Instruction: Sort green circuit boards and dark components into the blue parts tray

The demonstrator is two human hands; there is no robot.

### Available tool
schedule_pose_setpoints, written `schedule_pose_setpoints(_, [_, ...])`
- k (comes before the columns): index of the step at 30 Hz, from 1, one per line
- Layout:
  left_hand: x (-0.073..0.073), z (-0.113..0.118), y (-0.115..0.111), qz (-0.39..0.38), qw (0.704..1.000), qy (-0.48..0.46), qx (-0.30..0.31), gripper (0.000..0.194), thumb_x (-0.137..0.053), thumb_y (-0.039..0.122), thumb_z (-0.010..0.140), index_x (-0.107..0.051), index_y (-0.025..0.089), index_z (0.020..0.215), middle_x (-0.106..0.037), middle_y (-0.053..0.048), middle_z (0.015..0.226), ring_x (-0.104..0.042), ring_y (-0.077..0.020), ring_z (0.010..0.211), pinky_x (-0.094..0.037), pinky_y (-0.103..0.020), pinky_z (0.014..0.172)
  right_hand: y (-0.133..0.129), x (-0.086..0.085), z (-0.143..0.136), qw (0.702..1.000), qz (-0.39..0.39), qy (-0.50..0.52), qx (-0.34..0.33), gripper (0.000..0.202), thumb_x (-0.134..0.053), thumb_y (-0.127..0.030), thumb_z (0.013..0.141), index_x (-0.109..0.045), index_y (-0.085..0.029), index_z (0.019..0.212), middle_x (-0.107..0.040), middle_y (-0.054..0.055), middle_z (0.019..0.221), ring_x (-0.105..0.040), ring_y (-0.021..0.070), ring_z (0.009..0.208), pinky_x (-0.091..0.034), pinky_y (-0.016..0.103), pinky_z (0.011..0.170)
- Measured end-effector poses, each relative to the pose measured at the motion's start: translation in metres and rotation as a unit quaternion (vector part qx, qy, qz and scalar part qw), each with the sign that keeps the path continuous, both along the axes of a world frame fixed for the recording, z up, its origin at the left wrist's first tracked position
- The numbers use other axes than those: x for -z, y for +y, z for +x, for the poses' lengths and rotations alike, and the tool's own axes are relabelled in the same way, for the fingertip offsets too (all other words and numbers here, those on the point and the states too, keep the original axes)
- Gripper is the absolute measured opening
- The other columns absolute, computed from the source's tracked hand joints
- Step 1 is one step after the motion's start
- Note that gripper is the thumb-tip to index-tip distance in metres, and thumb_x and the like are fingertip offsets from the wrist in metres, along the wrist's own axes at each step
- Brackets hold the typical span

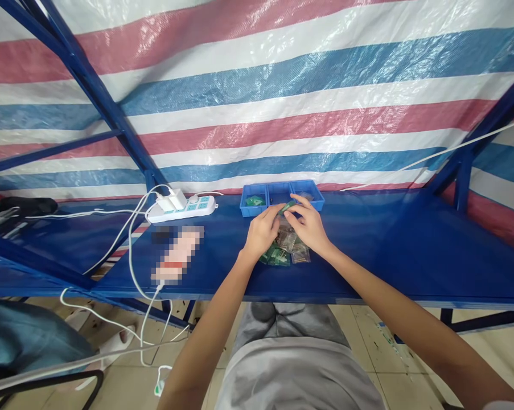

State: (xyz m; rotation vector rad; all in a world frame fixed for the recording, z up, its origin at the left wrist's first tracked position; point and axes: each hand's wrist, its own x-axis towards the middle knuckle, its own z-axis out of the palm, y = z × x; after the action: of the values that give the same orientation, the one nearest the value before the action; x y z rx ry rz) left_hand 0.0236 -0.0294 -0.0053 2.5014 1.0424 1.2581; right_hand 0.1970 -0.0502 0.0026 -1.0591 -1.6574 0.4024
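Both of my hands are raised just in front of a blue divided bin (247,209). My left hand (262,230) and my right hand (308,226) meet at the fingertips, closed on a small green packet (287,206). What the packet holds is too small to make out. Below my hands, small clear plastic bags (300,253) and green packets (278,256) lie in a pile on the blue table (346,279), partly covered by my fingers. Inside the bin's left compartment sits a green bag (255,201); my right hand partly hides the right compartment.
A white power strip (182,209) with plugged-in chargers stands to the left. Near it lies a blurred-out pink item (177,256) with a white cable (132,267) trailing off the table edge. Blue frame posts (107,108) and a striped sheet (282,114) border the back. Another person's leg (30,336) shows at lower left.
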Motion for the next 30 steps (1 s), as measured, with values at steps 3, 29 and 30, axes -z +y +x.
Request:
schedule_pose_setpoints(3, [0.0,0.0,0.0,0.008,1.0,-0.024,-0.017,0.038,-0.041,0.019,0.101,-0.055,0.023,0.137,-0.064,-0.008,0.134,-0.064,-0.0211,0.121,-0.055,-0.035,0.097,0.0,0.002,-0.001,1.0,-0.004,0.009,-0.02,0.027,-0.054,-0.042,0.094,-0.072,-0.022,0.096,-0.063,0.013,0.129,-0.07,0.0264,0.095,-0.059,0.033,0.055])
schedule_pose_setpoints(29, [-0.003,-0.001,-0.003,0.079,0.993,0.003,-0.092,0.02,-0.054,0.02,0.099,-0.065,0.022,0.116,-0.064,-0.007,0.106,-0.063,-0.019,0.103,-0.052,-0.027,0.082,0.009,0.005,0.004,0.946,-0.16,0.269,-0.08,0.032,-0.066,-0.051,0.085,-0.062,-0.025,0.103,-0.067,0.001,0.078,-0.074,0.0236,0.075,-0.053,0.027,0.051])
schedule_pose_setpoints(30, [-0.003,-0.001,-0.003,0.09,0.991,-0.001,-0.097,0.019,-0.054,0.023,0.1,-0.066,0.022,0.114,-0.063,-0.007,0.105,-0.063,-0.0189,0.103,-0.052,-0.027,0.083,0.009,0.005,0.004,0.947,-0.16,0.267,-0.083,0.033,-0.065,-0.054,0.086,-0.063,-0.025,0.102,-0.067,0.002,0.079,-0.074,0.024,0.076,-0.053,0.027,0.051])
